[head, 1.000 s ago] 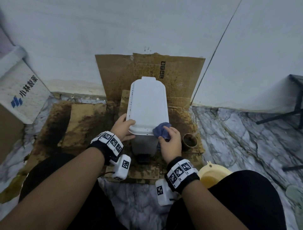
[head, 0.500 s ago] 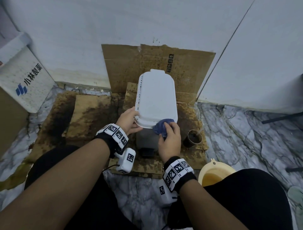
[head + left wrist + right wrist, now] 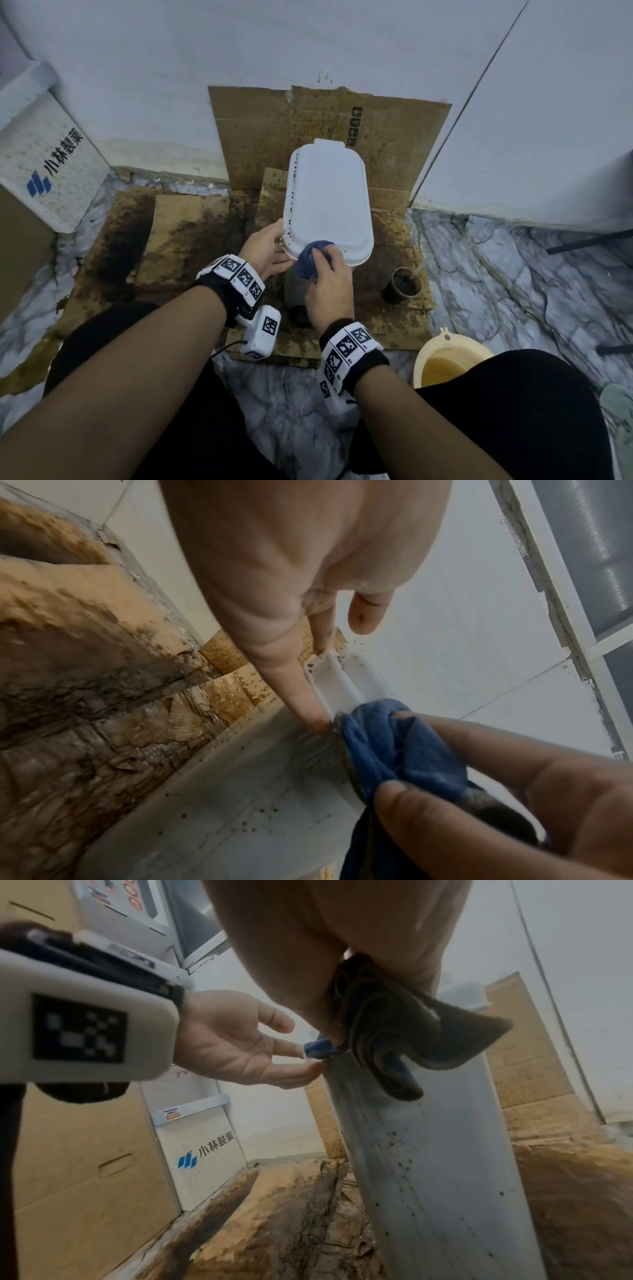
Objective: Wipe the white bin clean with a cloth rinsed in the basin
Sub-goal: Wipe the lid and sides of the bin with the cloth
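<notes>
Right hand (image 3: 328,284) slid cloth (image 3: 312,259) leftward along bin (image 3: 327,202) rim, seemingly.

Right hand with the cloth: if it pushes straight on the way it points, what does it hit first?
Most likely the white bin's lid. The right hand already presses the blue cloth against the lid's near rim, pointing toward the wall; past the rim looks like open lid top, though depth is unclear.

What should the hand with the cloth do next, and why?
Probably slide the cloth leftward along the lid's near rim. The right hand grips it bunched against that rim, dark specks still dot the left edge beside it, and the left hand steadies the bin there.
</notes>
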### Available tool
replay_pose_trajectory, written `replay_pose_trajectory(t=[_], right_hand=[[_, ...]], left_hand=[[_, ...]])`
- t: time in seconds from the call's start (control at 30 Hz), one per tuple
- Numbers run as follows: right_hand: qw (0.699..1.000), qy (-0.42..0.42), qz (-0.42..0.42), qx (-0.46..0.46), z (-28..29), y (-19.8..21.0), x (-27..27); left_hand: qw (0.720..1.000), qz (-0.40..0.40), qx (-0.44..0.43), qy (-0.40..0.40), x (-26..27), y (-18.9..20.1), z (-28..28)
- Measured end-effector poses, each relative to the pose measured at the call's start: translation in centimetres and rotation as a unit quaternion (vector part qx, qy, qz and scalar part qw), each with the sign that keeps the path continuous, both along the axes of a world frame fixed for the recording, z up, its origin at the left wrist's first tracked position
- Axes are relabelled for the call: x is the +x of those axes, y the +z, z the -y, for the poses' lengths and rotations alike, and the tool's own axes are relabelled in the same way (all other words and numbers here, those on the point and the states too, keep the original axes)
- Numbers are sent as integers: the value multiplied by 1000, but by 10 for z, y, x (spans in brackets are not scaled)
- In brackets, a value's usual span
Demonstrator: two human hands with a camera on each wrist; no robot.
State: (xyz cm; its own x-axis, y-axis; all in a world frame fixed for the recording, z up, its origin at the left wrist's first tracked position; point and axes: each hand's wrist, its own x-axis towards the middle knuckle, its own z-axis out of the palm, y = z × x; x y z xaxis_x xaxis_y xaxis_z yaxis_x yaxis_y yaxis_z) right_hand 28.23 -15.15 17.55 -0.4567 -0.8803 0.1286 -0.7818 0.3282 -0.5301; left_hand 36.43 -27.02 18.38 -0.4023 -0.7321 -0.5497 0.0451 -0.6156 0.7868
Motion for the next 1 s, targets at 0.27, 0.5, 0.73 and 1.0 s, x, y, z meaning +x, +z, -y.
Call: replay_pose_trajectory(t=[0.27, 0.5, 0.73, 1.0], right_hand=[[982, 124, 142, -13, 5, 21, -4], [962, -132, 225, -75, -30, 22, -58], [974, -112, 198, -12, -26, 15, -53], [980, -100, 169, 15, -18, 21, -45]], left_hand=[[1000, 3, 6, -18, 8, 2, 2], [999, 8, -10, -35, 6, 4, 0], [999, 18, -19, -47, 6, 3, 0], [998, 23, -26, -49, 5, 4, 1]])
